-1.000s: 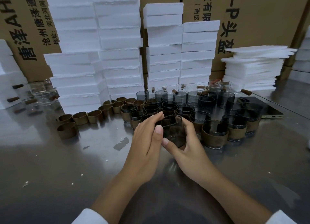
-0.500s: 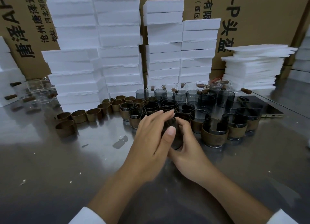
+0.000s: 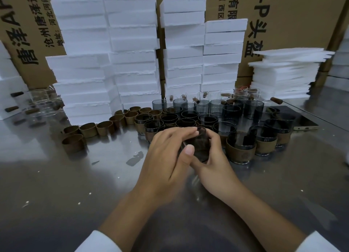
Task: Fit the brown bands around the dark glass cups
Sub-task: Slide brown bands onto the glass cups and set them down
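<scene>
In the last second the left hand (image 3: 166, 153) has slid over the dark glass cup (image 3: 200, 148), its fingers now across the rim and its thumb on the near wall. The right hand (image 3: 213, 165) curls round the right side, so both grip the cup, roughly upright, between them. Loose brown bands (image 3: 88, 130) lie beyond to the left, nearer the left hand, and banded cups (image 3: 239, 148) stand just right

A shiny metal table (image 3: 56, 176) carries a row of loose brown bands (image 3: 88, 130) at left, a cluster of dark glass cups (image 3: 239, 148) beside them, clear glasses (image 3: 39, 108) far left, stacked white foam blocks (image 3: 132, 63) behind, and a phone (image 3: 302, 123) at right.
</scene>
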A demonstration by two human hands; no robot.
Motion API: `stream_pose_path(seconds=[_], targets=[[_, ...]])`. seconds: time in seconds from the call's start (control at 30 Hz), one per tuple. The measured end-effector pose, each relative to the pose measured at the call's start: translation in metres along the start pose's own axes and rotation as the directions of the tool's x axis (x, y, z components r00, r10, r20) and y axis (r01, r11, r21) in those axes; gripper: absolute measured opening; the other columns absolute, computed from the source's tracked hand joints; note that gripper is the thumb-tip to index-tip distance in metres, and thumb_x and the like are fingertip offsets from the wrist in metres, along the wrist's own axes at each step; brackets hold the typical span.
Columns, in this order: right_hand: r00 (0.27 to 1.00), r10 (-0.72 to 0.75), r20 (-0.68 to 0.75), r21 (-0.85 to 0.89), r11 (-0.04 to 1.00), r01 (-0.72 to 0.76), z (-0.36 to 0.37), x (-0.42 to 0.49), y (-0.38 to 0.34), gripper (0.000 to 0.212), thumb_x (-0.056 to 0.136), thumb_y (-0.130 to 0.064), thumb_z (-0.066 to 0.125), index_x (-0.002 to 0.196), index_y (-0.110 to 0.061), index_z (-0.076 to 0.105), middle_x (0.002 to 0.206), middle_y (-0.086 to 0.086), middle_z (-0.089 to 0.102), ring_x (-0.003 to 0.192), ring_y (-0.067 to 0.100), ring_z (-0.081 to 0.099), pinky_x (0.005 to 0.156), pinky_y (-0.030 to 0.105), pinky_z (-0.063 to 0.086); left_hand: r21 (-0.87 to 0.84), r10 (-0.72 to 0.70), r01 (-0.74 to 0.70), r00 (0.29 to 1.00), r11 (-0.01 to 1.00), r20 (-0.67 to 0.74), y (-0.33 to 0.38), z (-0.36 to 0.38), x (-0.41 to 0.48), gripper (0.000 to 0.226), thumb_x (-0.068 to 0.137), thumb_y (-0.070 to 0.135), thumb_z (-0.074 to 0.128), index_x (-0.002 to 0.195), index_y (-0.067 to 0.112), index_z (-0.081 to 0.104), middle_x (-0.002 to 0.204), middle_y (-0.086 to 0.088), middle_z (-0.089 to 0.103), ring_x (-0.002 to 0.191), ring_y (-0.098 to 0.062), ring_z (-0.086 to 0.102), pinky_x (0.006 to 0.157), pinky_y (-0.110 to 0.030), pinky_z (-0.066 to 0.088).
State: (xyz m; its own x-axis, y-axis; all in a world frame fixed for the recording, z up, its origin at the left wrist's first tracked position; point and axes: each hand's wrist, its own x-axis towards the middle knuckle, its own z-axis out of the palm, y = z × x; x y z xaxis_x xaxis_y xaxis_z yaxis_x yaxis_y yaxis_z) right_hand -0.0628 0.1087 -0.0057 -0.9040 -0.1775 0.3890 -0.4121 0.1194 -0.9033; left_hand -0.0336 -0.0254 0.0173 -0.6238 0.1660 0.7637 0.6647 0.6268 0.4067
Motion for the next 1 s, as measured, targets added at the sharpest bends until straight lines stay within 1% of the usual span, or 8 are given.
stream_pose_path(seconds=[0.13,0.33,0.47,0.57,0.63,0.8,0.9,1.0], targets=[[0.999,0.032,-0.034,0.014,0.999,-0.031,-0.001,0.001,-0.002,0.062,0.088,-0.022,0.067,0.135,-0.031,0.027,0.129,-0.011,0.05,0.118,-0.003,0.05,0.094,0.012,0.042,0.038,-0.027,0.027,1.0,0.999,-0.009,-0.005,-0.003,0.0,0.047,0.097,0.041,0.028,0.124,0.018,0.059,0.121,0.008,0.062,0.118,-0.012,0.053,0.1,-0.029,0.036],[1.0,0.018,-0.021,0.031,0.999,-0.017,0.0,-0.001,-0.005,0.067,0.088,-0.023,0.067,0.141,-0.029,0.026,0.132,-0.017,0.046,0.126,-0.001,0.045,0.109,0.027,0.038,0.006,-0.165,0.164,0.986,0.986,0.014,-0.015,-0.004,-0.002,0.036,0.096,0.047,0.024,0.125,0.038,0.043,0.126,0.015,0.057,0.124,-0.003,0.045,0.105,-0.026,0.032],[1.0,-0.004,0.02,0.039,0.999,0.003,0.002,-0.002,-0.006,0.065,0.088,-0.018,0.068,0.139,-0.029,0.03,0.133,-0.015,0.048,0.123,-0.006,0.047,0.104,0.019,0.039,-0.12,-0.281,0.287,0.958,0.95,0.064,-0.012,-0.003,0.001,0.037,0.092,0.06,0.02,0.12,0.051,0.042,0.13,0.022,0.053,0.129,0.001,0.04,0.108,-0.028,0.033],[0.998,-0.022,0.059,0.046,0.999,0.02,0.001,-0.002,-0.005,0.061,0.088,-0.014,0.068,0.132,-0.034,0.031,0.125,-0.021,0.048,0.113,-0.016,0.049,0.09,0.005,0.04,-0.235,-0.338,0.354,0.935,0.905,0.106,-0.008,-0.004,0.006,0.042,0.087,0.065,0.017,0.117,0.052,0.043,0.129,0.024,0.054,0.13,0.004,0.039,0.106,-0.022,0.031],[0.995,-0.034,0.091,0.046,0.999,0.03,0.002,-0.003,-0.003,0.06,0.088,-0.015,0.068,0.132,-0.035,0.032,0.123,-0.025,0.048,0.112,-0.018,0.048,0.088,0.003,0.04,-0.271,-0.35,0.373,0.928,0.887,0.132,-0.006,-0.005,0.009,0.044,0.085,0.067,0.017,0.117,0.053,0.044,0.128,0.023,0.055,0.13,0.005,0.038,0.104,-0.018,0.03],[0.991,-0.045,0.128,0.039,0.998,0.041,0.006,-0.003,-0.002,0.059,0.087,-0.018,0.069,0.127,-0.043,0.034,0.118,-0.032,0.053,0.116,-0.013,0.049,0.091,0.008,0.042,-0.262,-0.275,0.3,0.953,0.917,0.127,0.006,-0.005,0.011,0.04,0.089,0.061,0.019,0.116,0.051,0.047,0.126,0.021,0.057,0.129,0.0,0.042,0.109,-0.03,0.032],[0.995,-0.031,0.095,0.053,0.998,0.026,0.005,-0.002,-0.001,0.063,0.087,-0.02,0.069,0.135,-0.037,0.031,0.127,-0.016,0.054,0.122,-0.004,0.05,0.1,0.021,0.044,-0.241,-0.22,0.24,0.969,0.94,0.108,0.011,-0.002,0.009,0.044,0.092,0.056,0.022,0.123,0.043,0.051,0.126,0.017,0.058,0.129,-0.008,0.044,0.108,-0.037,0.035],[0.999,-0.011,0.037,0.04,0.999,0.01,0.002,0.0,0.0,0.059,0.088,-0.019,0.069,0.128,-0.04,0.031,0.114,-0.025,0.056,0.106,-0.017,0.053,0.084,0.006,0.044,-0.239,-0.18,0.198,0.979,0.951,0.098,0.012,0.0,0.006,0.043,0.094,0.052,0.025,0.123,0.036,0.054,0.125,0.014,0.059,0.127,-0.012,0.047,0.106,-0.041,0.037]])
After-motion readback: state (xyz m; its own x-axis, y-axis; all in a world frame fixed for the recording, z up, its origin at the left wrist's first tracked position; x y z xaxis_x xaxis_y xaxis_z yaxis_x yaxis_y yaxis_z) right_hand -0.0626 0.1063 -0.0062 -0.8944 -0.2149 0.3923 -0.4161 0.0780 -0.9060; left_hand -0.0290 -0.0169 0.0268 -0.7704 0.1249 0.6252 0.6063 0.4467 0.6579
